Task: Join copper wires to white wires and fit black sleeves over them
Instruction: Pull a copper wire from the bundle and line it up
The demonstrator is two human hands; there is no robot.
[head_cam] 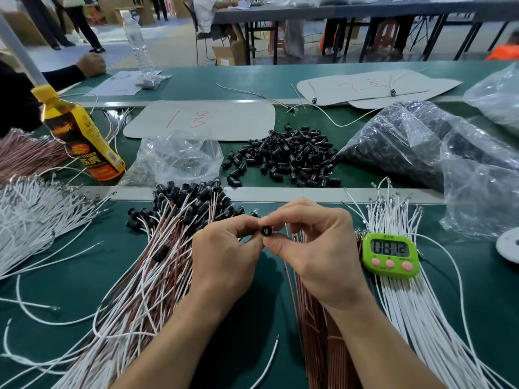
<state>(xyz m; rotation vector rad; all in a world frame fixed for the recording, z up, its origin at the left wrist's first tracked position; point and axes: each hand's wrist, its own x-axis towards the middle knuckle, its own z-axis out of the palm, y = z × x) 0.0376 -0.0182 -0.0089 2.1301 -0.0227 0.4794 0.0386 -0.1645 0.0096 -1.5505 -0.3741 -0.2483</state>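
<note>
Left hand (224, 262) and right hand (317, 256), fingers curled, pinch one black sleeve (265, 230) between them above the green surface (120, 256). Beneath: copper wires (317, 332); right, white wires (415, 310) and green timer (390, 254); left, sleeved wire bundle (157, 276). Beyond: loose sleeve pile (283, 155), yellow bottle (81, 136).

Bottles: two, a yellow drink bottle (81, 138) and a clear water bottle (139, 46). Green timer (390, 254): one. Heap of black sleeves (286, 155): one, pieces uncountable. Hands working: two, left hand (224, 256) and right hand (317, 248), pinching one black sleeve (265, 230).
</note>
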